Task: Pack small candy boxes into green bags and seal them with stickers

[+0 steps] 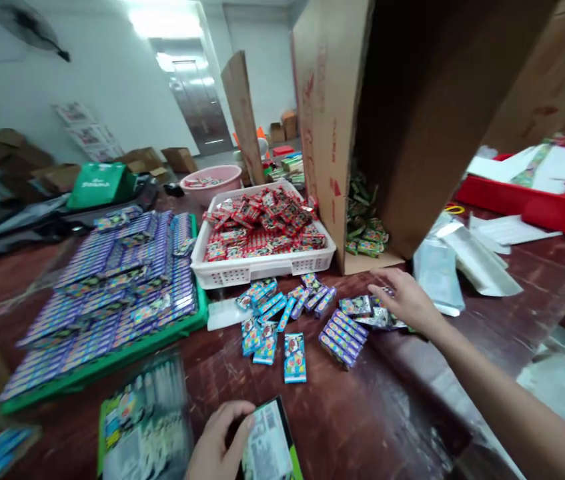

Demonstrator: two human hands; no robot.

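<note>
My left hand point(222, 437) is at the bottom middle, its thumb and fingers closed on the edge of a flat printed pack point(268, 440) with a black and green border. My right hand point(405, 297) reaches in from the right, fingers apart, over a small pile of dark, shiny wrapped packets point(357, 306); some fingertips are hidden. Just left of that pile is a block of purple sticks point(343, 339) lying side by side. Blue wrapped packets point(295, 358) are scattered across the middle of the table. Left of my left hand is a blurred clear-fronted pack point(145, 420) with a green edge.
A white basket point(262, 270) of red packets stands behind, beside a tall open cardboard box point(329, 133) with green packets inside. On the left is a green tray point(202, 310) of purple packets. Clear plastic sleeves point(439, 270) and a red bin point(527, 200) are on the right.
</note>
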